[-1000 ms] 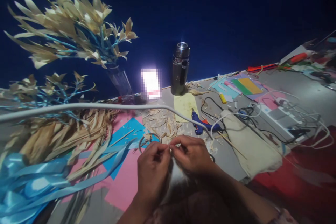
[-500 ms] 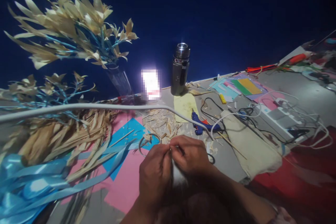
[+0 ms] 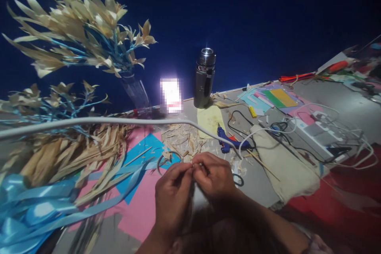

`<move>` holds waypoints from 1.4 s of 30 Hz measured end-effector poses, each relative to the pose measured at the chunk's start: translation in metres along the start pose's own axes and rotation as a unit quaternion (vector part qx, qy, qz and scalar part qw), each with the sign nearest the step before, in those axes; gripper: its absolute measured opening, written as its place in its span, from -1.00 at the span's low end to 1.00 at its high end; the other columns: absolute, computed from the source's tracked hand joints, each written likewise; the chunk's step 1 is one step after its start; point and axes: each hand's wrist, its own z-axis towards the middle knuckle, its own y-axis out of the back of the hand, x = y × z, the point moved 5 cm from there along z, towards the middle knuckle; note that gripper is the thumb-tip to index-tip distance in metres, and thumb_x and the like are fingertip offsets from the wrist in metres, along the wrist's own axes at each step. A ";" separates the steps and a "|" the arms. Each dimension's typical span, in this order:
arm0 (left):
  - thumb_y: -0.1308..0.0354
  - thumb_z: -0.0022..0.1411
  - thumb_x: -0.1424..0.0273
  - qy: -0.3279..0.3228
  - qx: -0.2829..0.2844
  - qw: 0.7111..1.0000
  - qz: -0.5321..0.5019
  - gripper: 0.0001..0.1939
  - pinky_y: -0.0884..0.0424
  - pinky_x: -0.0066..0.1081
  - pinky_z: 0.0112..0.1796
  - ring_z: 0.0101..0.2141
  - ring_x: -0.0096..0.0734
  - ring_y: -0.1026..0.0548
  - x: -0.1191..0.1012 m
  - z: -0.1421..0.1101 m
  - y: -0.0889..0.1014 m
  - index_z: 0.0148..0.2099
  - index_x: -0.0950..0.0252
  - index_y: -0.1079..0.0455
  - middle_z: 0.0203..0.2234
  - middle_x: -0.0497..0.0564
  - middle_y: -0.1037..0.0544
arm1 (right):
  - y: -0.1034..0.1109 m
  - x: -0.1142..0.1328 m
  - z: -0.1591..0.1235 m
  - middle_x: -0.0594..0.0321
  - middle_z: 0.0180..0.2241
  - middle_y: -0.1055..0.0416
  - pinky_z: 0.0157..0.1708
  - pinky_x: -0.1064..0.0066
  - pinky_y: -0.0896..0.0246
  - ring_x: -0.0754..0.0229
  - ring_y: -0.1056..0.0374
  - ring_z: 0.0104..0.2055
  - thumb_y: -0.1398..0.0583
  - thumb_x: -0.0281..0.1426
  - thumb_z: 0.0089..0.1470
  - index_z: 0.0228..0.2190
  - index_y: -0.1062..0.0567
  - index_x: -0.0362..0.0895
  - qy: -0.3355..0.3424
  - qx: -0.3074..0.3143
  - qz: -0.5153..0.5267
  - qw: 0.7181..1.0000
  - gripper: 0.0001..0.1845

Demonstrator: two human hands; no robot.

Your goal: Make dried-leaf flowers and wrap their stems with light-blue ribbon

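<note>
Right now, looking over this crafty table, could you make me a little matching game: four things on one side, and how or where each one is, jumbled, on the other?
Things:
1. Right hand
2. Glue gun
3. Flask
4. Ribbon

Descriptions:
A. Light blue and shiny, in loops
B. Standing upright, with a shiny top
C. Fingers bent, close to the left hand
D. Dark blue with an orange-red part

Right pairs: 1-C, 2-D, 3-B, 4-A
</note>
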 end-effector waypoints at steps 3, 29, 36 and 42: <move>-0.34 0.11 0.28 0.065 0.014 0.997 -0.030 -0.85 -0.50 -0.34 -0.22 -0.30 -0.19 -0.62 0.008 0.001 0.000 -0.35 0.23 -0.66 -0.37 0.06 -0.71 | -0.001 0.001 -0.001 0.21 -0.38 -0.60 -0.31 0.41 -0.29 0.17 -0.50 -0.35 -0.10 -0.49 0.15 -0.35 -0.53 -0.09 0.014 -0.005 -0.001 1.000 -0.80; -0.42 0.02 0.28 0.227 0.093 0.940 -0.236 -0.76 -0.09 -0.58 -0.62 -0.71 -0.63 -0.24 0.032 -0.003 -0.013 -0.45 0.34 -0.49 -0.73 -0.09 -0.43 | -0.005 -0.005 -0.008 0.24 -0.44 -0.55 -0.42 0.46 -0.25 0.22 -0.44 -0.43 -0.14 -0.46 0.05 -0.41 -0.53 -0.09 -0.084 0.033 0.124 0.988 -0.85; -0.38 0.04 0.27 0.222 0.097 0.939 -0.243 -0.78 -0.17 -0.54 -0.58 -0.67 -0.57 -0.28 0.031 -0.007 -0.015 -0.41 0.31 -0.49 -0.70 -0.09 -0.45 | -0.006 -0.009 -0.008 0.29 -0.49 -0.50 -0.51 0.50 -0.17 0.27 -0.35 -0.52 -0.15 -0.44 0.00 -0.46 -0.53 -0.11 -0.194 0.078 0.183 0.961 -0.87; -0.38 0.08 0.20 0.232 0.086 0.941 -0.229 -0.72 -0.13 -0.56 -0.59 -0.66 -0.57 -0.26 0.031 -0.011 -0.015 -0.40 0.29 -0.43 -0.68 -0.13 -0.42 | -0.006 -0.008 -0.008 0.29 -0.49 -0.48 -0.48 0.48 -0.15 0.27 -0.33 -0.49 -0.17 -0.40 -0.06 -0.46 -0.55 -0.12 -0.230 0.083 0.219 0.945 -0.86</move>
